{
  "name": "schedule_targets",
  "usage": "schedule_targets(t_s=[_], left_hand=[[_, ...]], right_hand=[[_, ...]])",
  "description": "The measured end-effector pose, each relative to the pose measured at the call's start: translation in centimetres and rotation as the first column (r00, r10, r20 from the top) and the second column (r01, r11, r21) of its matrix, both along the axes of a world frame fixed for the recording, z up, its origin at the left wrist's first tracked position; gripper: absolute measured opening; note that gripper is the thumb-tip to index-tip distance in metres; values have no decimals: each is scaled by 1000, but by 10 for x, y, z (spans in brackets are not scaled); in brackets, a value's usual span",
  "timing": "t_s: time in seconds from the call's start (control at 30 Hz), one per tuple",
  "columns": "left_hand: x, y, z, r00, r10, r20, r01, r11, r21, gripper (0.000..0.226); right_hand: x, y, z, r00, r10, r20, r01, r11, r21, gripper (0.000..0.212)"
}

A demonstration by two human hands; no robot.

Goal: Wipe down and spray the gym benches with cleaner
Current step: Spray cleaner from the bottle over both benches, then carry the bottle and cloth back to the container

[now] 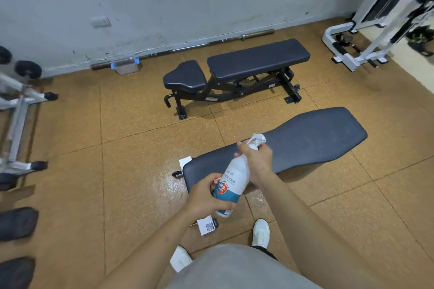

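A white spray bottle [233,182] with a teal label and red shield is tilted over the near end of a dark flat bench [312,141]. My left hand [205,197] grips the bottle's lower body. My right hand [257,159] is closed around its neck and white trigger head [257,139], which points toward the bench pad. A second black adjustable bench [256,58] with a separate seat pad [185,76] stands farther back, close to the wall. No cloth shows in either hand.
A barbell [257,34] lies along the wall base beside a clear plastic box [125,64]. A white machine frame [366,37] stands at right, a dumbbell rack [16,110] at left. Dark weights [16,223] sit on the cork-coloured floor. My white shoes [260,232] are below the bench.
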State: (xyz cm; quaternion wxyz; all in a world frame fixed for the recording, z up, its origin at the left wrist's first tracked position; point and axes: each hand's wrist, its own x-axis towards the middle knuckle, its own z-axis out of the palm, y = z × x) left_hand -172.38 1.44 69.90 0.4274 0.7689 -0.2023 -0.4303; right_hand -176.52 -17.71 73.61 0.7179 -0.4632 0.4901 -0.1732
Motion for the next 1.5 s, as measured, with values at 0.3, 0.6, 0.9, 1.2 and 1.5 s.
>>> schedule_targets(t_s=[0.3, 0.6, 0.9, 1.2, 1.5], left_hand=[[48, 197, 3, 938, 317, -144, -332, 938, -101, 83], [76, 284, 10, 706, 668, -233, -705, 695, -141, 78], [161, 354, 36, 564, 775, -284, -826, 533, -185, 36], [317, 398, 28, 569, 799, -195, -820, 571, -54, 26], [488, 388, 46, 487, 866, -116, -873, 479, -89, 23]], right_hand=[[101, 199, 9, 920, 392, 18, -388, 914, -118, 27], [132, 316, 3, 642, 764, -68, -766, 643, -4, 61], [207, 341, -13, 669, 741, -61, -723, 667, 180, 49], [349, 347, -53, 735, 675, -67, -651, 730, 210, 58], [516, 339, -38, 700, 708, -94, -697, 706, 126, 59]])
